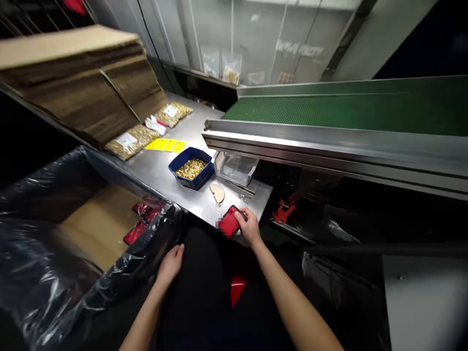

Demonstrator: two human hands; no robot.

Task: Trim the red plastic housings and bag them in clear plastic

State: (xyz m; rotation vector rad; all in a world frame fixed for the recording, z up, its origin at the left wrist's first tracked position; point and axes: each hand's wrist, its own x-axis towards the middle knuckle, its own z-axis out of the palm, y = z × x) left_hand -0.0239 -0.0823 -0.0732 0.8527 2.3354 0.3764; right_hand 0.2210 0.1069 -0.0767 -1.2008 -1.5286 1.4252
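My right hand grips a flat red piece with a black rim over the front edge of the metal table; its exact kind is not clear. My left hand hangs lower, beside the lined box, fingers curled together and nothing visible in them. On the table just beyond the red piece lies a pale half-round piece. Behind that stand a blue bin of small gold-coloured parts and a clear tray.
A box with a dark plastic liner stands at left, with several red pieces inside. Stacked cardboard, bags of gold parts and yellow cards occupy the table's far left. A green conveyor with a metal rail runs right.
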